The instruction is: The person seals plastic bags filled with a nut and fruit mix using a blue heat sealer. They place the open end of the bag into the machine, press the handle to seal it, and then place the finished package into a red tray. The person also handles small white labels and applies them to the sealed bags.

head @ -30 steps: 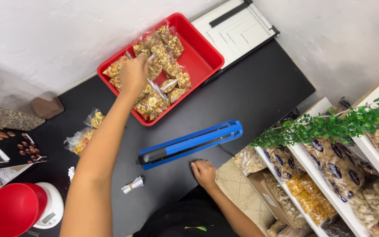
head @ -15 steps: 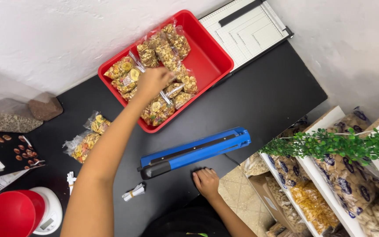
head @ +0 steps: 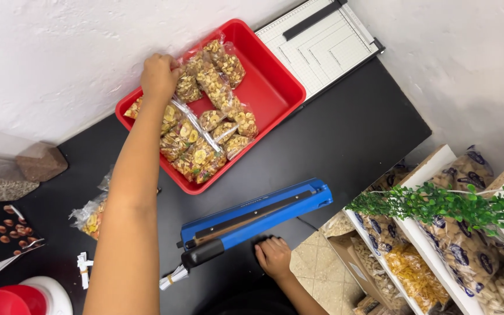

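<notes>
**Left hand in the tray of snack bags, right hand flat on the tabletop**

Black tabletop point(head: 345, 146) ran against the white wall. Paper cutter point(head: 322, 44) sat at the far right corner. Red tray point(head: 269, 87) was next to it along the wall edge, holding a pile of clear snack bags point(head: 208, 131), probably corralled there to keep them together. Blue heat sealer point(head: 258, 216) lay closed near the front edge, handle toward the person. More filled bags point(head: 91, 216) waited left of the arm. Left hand point(head: 158, 76) reached to the tray's far-left corner, fingers curled and closed on a bag there; exact pinch hidden by the knuckles. Right hand point(head: 274, 256) rested palm-down at the front edge beside the sealer handle, fingers together, holding nothing, likely bracing the reach.
</notes>
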